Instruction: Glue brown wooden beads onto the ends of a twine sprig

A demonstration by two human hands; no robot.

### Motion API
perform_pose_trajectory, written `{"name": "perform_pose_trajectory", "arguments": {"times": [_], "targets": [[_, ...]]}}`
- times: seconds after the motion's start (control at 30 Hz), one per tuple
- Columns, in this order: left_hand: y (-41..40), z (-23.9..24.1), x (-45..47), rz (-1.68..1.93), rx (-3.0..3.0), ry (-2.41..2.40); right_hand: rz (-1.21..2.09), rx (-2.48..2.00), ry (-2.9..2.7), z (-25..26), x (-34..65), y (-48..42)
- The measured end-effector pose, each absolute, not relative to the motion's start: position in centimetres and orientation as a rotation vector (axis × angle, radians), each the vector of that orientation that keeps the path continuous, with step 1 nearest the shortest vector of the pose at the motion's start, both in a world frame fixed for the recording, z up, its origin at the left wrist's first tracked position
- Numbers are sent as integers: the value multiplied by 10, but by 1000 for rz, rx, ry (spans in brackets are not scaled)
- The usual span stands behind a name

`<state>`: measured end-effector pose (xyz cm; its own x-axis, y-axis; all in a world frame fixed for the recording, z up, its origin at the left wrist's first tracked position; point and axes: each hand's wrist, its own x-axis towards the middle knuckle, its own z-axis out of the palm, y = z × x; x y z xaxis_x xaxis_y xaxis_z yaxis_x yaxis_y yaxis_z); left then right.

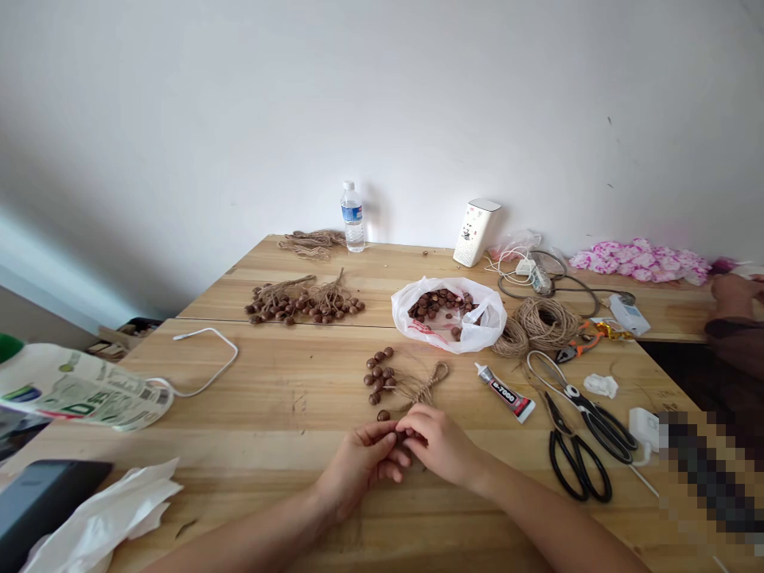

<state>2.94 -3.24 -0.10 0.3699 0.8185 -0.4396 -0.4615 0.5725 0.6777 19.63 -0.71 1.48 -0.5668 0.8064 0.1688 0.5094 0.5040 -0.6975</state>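
Pale wall [239, 103] behind wood tbl [256, 450], L hand [368, 460] & R hand [445, 446] at bead [401, 436].

Left forearm [263, 527] and right forearm [540, 513] were extended forward, angled inward. Left hand [361, 458] was turned partly palm-in; thumb and index finger were pinched, remaining fingers loosely curled. Right hand [446, 447] was held back-upward, fingers bent. Fingertips [390, 439] of both hands were set close together; right-hand grip was partly hidden.

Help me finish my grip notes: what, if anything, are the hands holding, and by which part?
The left hand and right hand seem to pinch a brown bead; their fingertips mostly cover it, so which part is gripped cannot be told.
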Motion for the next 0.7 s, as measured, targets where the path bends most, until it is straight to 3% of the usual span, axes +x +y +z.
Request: {"name": "perform_pose_trajectory", "arguments": {"times": [0.7], "targets": [[-32, 1, 33, 862, 547, 879, 717, -1223, -2204, 8, 195, -15]]}}
